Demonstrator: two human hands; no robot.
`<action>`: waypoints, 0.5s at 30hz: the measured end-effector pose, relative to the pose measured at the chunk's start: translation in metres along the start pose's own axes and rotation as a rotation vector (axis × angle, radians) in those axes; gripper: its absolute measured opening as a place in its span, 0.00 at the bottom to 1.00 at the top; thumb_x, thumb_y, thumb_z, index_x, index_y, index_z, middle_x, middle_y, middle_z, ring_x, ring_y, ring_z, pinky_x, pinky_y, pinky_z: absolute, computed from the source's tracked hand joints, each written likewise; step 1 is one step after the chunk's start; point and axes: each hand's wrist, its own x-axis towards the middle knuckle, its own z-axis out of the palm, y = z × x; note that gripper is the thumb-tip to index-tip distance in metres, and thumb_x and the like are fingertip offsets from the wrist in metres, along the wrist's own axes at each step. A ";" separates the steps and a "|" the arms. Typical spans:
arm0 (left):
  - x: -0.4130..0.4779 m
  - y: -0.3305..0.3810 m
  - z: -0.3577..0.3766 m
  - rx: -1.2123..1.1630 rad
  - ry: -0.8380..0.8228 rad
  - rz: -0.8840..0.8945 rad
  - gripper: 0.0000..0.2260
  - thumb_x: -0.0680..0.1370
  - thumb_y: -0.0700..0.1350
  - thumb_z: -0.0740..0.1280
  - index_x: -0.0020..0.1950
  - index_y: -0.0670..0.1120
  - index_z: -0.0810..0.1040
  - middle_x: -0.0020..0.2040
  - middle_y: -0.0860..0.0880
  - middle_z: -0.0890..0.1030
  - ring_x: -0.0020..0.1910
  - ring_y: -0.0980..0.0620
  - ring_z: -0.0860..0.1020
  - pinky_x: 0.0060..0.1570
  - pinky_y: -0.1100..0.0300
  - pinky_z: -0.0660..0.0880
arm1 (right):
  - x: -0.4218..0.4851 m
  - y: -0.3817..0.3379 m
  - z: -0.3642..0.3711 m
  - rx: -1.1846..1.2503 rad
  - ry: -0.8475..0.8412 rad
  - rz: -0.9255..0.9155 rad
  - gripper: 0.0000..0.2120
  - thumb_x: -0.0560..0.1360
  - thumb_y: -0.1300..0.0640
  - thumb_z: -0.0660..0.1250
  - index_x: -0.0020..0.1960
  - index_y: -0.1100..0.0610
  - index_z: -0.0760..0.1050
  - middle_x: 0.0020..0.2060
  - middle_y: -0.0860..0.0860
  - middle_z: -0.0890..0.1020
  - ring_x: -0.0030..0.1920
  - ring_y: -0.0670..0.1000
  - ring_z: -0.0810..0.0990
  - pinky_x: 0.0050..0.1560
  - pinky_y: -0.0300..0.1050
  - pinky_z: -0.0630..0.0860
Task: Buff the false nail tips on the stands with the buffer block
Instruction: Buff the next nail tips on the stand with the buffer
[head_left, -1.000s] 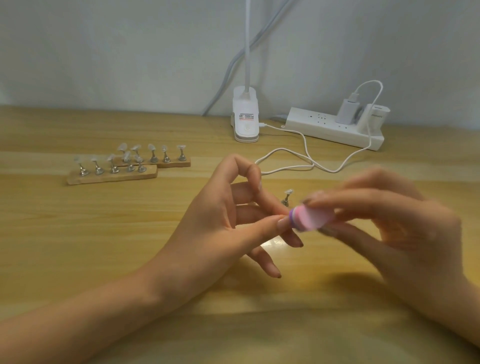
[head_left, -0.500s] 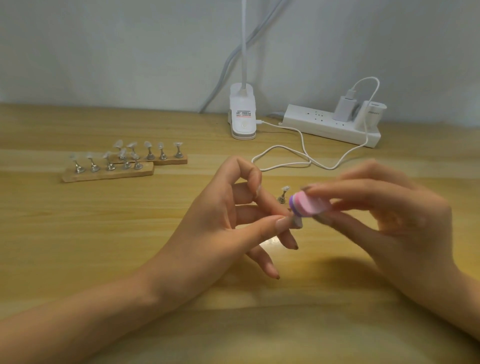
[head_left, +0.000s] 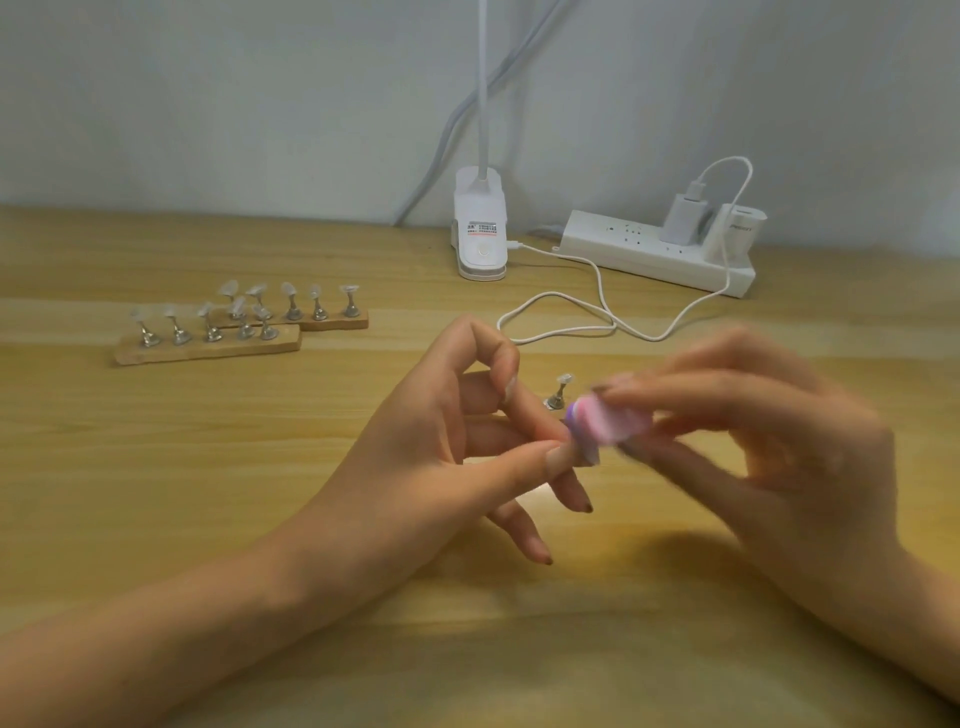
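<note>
My right hand (head_left: 779, 457) grips a pink and purple buffer block (head_left: 608, 421), blurred with motion. The block's end lies against a small nail tip stand (head_left: 592, 457) that my left hand (head_left: 415, 467) pinches between thumb and fingers; most of that stand is hidden. One loose metal stand with a clear nail tip (head_left: 558, 389) stands on the table just behind the block. At the left, two wooden strips, the front strip (head_left: 208, 349) and the back strip (head_left: 337, 322), carry several stands with clear tips.
A white clip lamp (head_left: 480, 234) stands at the back of the wooden table. To its right lies a white power strip (head_left: 649, 254) with chargers plugged in. A white cable (head_left: 571, 312) loops on the table behind my hands.
The buffer block has shifted slightly up and down against the pinched stand and is now blurred. My left hand has kept its pinch in the same place.
</note>
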 end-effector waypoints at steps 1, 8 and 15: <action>0.000 0.000 0.001 0.005 0.001 -0.004 0.17 0.73 0.34 0.71 0.47 0.45 0.62 0.38 0.46 0.81 0.37 0.45 0.84 0.26 0.58 0.78 | -0.001 -0.001 0.001 -0.002 -0.022 -0.025 0.10 0.75 0.58 0.72 0.56 0.52 0.80 0.48 0.48 0.81 0.48 0.48 0.84 0.47 0.38 0.80; 0.000 0.004 0.001 -0.014 -0.025 0.019 0.17 0.73 0.35 0.70 0.47 0.45 0.62 0.38 0.46 0.81 0.37 0.46 0.84 0.26 0.57 0.78 | 0.000 0.009 -0.001 0.035 0.033 0.054 0.10 0.75 0.57 0.72 0.56 0.52 0.81 0.48 0.49 0.80 0.49 0.53 0.84 0.44 0.40 0.81; 0.001 0.004 0.000 -0.032 -0.020 0.021 0.16 0.73 0.37 0.70 0.47 0.44 0.62 0.39 0.47 0.81 0.37 0.47 0.84 0.26 0.59 0.78 | -0.001 0.002 0.000 0.102 0.022 0.037 0.11 0.74 0.58 0.73 0.56 0.51 0.81 0.49 0.50 0.80 0.49 0.52 0.83 0.44 0.38 0.80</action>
